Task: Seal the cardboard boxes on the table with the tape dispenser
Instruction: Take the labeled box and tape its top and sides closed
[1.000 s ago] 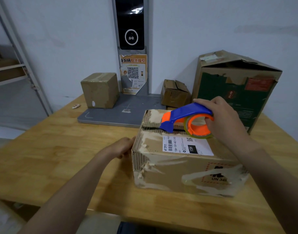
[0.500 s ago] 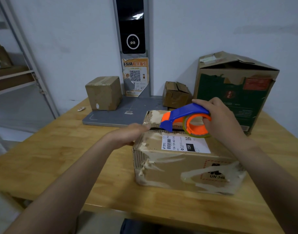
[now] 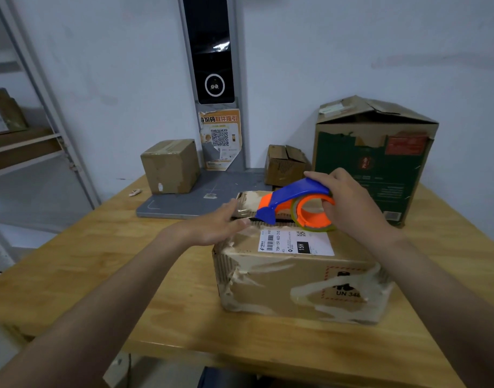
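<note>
- Right hand (image 3: 352, 204) grips the blue-and-orange tape dispenser (image 3: 294, 201), its nose down on the top seam of the near cardboard box (image 3: 296, 278).
- Left hand (image 3: 212, 226), fingers extended, rests flat on the box top's left end.
- Box sits on the wooden tabletop (image 3: 72, 264); a tall green box (image 3: 371, 169) stands far right.

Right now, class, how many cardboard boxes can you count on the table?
4: the labelled box in front, a cube box back left on the grey platform, a small loose-flapped box back centre, a tall green box back right. More may be hidden behind.
</note>
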Demonstrator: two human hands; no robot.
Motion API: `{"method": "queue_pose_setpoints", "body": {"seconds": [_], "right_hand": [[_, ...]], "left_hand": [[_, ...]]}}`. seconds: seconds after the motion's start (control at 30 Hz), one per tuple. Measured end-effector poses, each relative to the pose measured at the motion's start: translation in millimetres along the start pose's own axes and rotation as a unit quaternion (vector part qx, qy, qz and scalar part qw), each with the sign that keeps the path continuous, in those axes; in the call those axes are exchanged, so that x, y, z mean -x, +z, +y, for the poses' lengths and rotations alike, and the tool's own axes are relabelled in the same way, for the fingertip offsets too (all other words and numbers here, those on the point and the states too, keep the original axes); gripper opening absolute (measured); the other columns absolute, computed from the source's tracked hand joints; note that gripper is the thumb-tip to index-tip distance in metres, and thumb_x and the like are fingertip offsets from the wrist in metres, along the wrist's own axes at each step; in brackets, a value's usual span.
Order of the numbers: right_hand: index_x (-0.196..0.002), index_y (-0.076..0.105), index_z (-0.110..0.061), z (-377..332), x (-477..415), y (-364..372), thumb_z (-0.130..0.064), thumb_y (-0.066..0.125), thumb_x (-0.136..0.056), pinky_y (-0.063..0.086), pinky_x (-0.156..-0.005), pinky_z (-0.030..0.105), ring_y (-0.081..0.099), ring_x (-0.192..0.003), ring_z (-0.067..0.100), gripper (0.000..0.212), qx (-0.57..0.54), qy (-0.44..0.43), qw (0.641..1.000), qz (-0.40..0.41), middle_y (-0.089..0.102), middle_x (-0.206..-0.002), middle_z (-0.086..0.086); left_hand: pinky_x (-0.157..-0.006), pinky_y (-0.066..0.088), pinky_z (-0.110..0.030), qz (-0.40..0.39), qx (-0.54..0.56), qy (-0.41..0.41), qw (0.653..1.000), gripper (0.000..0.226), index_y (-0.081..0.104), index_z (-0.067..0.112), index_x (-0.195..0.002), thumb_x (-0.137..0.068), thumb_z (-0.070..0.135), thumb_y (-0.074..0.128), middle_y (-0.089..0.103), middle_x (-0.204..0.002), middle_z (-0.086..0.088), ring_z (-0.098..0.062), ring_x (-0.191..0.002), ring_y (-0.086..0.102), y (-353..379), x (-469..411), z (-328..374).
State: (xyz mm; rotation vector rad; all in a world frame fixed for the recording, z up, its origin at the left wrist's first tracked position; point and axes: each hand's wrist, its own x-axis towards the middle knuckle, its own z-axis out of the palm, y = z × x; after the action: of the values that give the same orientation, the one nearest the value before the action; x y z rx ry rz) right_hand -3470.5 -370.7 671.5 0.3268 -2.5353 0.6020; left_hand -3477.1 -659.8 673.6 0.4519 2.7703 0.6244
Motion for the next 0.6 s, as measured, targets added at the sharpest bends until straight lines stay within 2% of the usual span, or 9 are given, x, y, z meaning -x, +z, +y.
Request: {"method": "queue_pose_setpoints", "body": {"seconds": [0.13,0.33,0.5,0.6], "right_hand": [[-0.15,0.041,-0.036,-4,-3,-2,-0.009,0.066,-0.092,0.042,-0.075,0.025,0.047,-0.095,0.015,0.07,0.021,-0.013,1.0,-0.008,0.042,-0.113,-0.004],[-0.15,0.038,-0.04,-18,-18,-8,-0.03,0.069,-0.093,0.035,-0.069,0.028,0.039,-0.095,0.014,0.065,0.123,-0.061,0.99,-0.031,0.035,-0.11,-0.005],[-0.149,0.036,-0.041,-22,-30,-3,-0.022,0.069,-0.093,0.042,-0.066,0.03,0.049,-0.105,0.021,0.068,0.159,-0.08,0.983,-0.033,0.043,-0.119,0.002],[-0.15,0.034,-0.04,-25,-33,4,-0.02,0.067,-0.094,0.038,-0.066,0.029,0.049,-0.106,0.021,0.068,0.159,-0.079,0.983,-0.04,0.043,-0.122,0.003]], "left_hand": [[-0.124,-0.001,-0.043,-0.044,-0.113,-0.015,0.993,0.089,-0.012,0.015,-0.161,-0.1,0.068,0.024,-0.023,-0.167,0.002,-0.014,-0.153,-0.021,11,-8,11],[-0.125,0.001,-0.047,-0.036,-0.124,-0.024,0.991,0.095,-0.011,0.014,-0.161,-0.096,0.075,0.02,-0.022,-0.168,0.002,-0.013,-0.152,-0.022,13,-9,11],[-0.124,0.001,-0.045,-0.034,-0.136,-0.027,0.99,0.096,-0.01,0.015,-0.161,-0.095,0.077,0.02,-0.021,-0.168,0.003,-0.012,-0.153,-0.022,9,-17,4],[-0.125,0.001,-0.046,-0.036,-0.141,-0.037,0.989,0.097,-0.01,0.015,-0.161,-0.093,0.079,0.02,-0.021,-0.168,0.003,-0.013,-0.153,-0.021,5,-22,-4]]}}
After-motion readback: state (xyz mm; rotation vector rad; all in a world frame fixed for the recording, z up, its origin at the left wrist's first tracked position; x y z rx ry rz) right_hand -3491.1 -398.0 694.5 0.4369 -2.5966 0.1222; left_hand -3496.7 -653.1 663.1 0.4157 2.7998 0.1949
